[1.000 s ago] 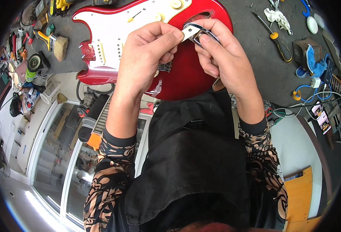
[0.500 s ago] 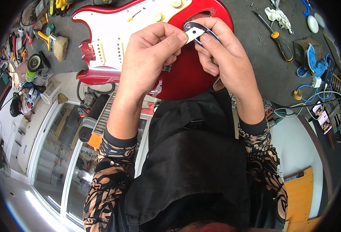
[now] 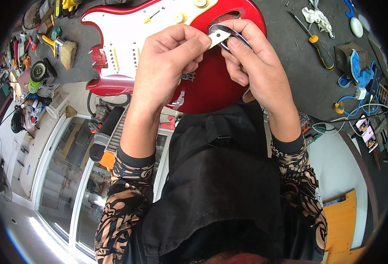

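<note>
White strip (image 3: 217,38) and curved chrome plate (image 3: 234,34) are held above a red electric guitar body (image 3: 211,90).
The left hand (image 3: 170,59) pinches the strip in its grip; just right of it, the right hand (image 3: 260,61) clasps the plate. The guitar lies beneath both grips, on the tabletop (image 3: 301,83).

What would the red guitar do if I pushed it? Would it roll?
The red guitar probably won't roll, because its wide body lies flat. Its shiny paint looks smooth, so it may feel slippery. Part of it seems to stick out past the edge of the table, so pushing that way might tip it off.
</note>
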`<state>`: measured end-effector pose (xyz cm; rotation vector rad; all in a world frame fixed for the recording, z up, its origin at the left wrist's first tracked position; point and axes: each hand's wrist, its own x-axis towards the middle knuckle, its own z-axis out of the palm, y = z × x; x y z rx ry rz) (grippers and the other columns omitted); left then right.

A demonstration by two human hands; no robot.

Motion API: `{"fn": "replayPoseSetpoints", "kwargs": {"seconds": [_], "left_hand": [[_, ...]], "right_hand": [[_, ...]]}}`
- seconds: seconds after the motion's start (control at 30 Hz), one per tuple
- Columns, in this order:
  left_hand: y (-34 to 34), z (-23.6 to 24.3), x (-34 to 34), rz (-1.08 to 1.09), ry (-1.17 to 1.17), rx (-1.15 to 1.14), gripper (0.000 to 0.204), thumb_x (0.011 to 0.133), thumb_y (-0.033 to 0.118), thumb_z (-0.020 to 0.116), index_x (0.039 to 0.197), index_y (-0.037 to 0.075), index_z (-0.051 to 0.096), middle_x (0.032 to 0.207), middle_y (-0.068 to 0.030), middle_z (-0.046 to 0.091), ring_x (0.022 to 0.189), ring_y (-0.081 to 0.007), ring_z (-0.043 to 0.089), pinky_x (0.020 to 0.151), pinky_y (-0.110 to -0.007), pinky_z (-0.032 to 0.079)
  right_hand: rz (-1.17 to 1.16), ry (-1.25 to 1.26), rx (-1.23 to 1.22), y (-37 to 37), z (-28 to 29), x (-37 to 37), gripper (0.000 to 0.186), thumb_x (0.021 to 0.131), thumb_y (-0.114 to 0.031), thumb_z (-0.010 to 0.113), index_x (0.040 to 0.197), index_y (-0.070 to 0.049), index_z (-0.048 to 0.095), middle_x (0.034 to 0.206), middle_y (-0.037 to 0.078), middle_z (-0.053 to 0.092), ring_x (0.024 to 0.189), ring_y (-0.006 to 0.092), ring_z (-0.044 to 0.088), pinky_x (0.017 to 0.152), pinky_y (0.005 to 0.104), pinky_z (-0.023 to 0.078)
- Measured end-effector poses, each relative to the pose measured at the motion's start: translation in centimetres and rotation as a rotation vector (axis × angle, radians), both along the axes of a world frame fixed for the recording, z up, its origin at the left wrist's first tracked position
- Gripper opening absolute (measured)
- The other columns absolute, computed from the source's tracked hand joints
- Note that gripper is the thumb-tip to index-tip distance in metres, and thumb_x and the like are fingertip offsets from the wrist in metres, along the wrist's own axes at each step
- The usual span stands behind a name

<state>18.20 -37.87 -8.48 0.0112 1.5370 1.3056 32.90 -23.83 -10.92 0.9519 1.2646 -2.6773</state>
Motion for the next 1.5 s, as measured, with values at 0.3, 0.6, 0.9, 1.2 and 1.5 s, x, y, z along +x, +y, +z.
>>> {"fn": "replayPoseSetpoints", "kwargs": {"seconds": [0.3,0.6,0.9,1.2,1.5], "left_hand": [[-0.1,0.1,0.0,0.025,-0.002,-0.016,0.014,0.105,0.012,0.07,0.101,-0.001,0.073,0.079,0.001,0.062,0.066,-0.006,0.046,0.061,-0.025,0.035],[-0.1,0.5,-0.6,-0.023,0.02,-0.069,0.016,0.105,0.015,0.071,0.101,-0.001,0.074,0.078,0.0013,0.061,0.065,-0.0054,0.045,0.06,-0.024,0.035],[0.1,1.5,-5.0,-0.559,0.291,-0.159,0.016,0.105,0.016,0.072,0.1,0.001,0.074,0.086,0.0042,0.066,0.077,-0.0024,0.054,0.067,-0.023,0.042],[5.8,5.7,-7.6,-1.05,0.383,-0.174,0.014,0.102,0.008,0.07,0.093,-0.002,0.073,0.08,-0.0059,0.071,0.072,-0.0134,0.063,0.069,-0.03,0.052],[4.5,3.0,-11.0,-0.887,0.629,0.303,0.015,0.104,0.009,0.071,0.093,0.0,0.072,0.077,-0.0034,0.071,0.069,-0.0086,0.065,0.061,-0.025,0.051]], "right_hand": [[0.001,-0.007,0.042,-0.2,0.1,0.0,0.024,0.117,-0.015,0.049,0.139,-0.006,0.055,0.094,-0.001,0.059,0.065,0.0019,0.044,0.057,0.0195,0.038],[-0.006,-0.008,0.101,-0.5,0.0,0.2,0.024,0.116,-0.014,0.05,0.138,-0.006,0.057,0.09,-0.003,0.056,0.064,0.0017,0.044,0.056,0.0205,0.036],[0.064,-0.054,0.07,0.5,0.4,0.3,0.023,0.114,-0.012,0.054,0.132,-0.006,0.067,0.074,-0.008,0.049,0.059,0.0002,0.04,0.052,0.0209,0.032],[0.177,-0.077,0.125,1.4,0.3,0.5,0.025,0.112,-0.011,0.054,0.132,-0.006,0.069,0.072,-0.009,0.049,0.057,0.0006,0.04,0.05,0.0216,0.031],[0.213,-0.078,0.136,1.9,1.0,0.3,0.026,0.109,-0.009,0.056,0.132,-0.005,0.068,0.077,-0.005,0.057,0.059,0.0016,0.046,0.052,0.0211,0.037]]}}
